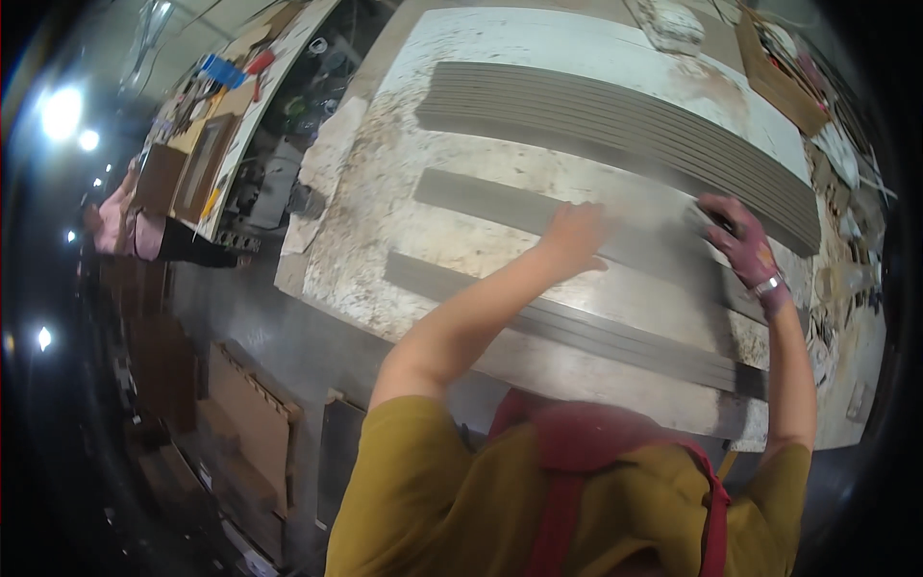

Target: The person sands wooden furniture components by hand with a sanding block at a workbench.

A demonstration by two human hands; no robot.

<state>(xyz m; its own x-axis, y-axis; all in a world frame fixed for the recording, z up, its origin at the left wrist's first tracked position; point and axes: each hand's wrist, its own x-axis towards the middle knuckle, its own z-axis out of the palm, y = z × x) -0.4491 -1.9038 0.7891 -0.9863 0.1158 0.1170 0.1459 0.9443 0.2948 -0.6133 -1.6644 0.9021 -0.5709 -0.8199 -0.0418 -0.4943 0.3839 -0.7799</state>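
A single flat grey strip [481, 200] lies across the table in front of me. My left hand [574, 238] is bare and sits over this strip, fingers toward its far edge and thumb toward its near edge. The fingertips are blurred. My right hand [740, 240], in a pink-purple glove, is closed round a small dark object [723, 219] over the strip's right part. Motion blur and a pale haze hide what kind of object it is. Behind lies a row of grey strips [615, 125] side by side, and several more strips [615, 338] lie nearer me.
The white worktop [519, 34] is stained, with a ragged left edge. A cardboard box [784, 77] of odds and ends stands at the far right. Leftward are a cluttered bench [252, 120], a person in pink [144, 231] and cardboard [250, 413] below.
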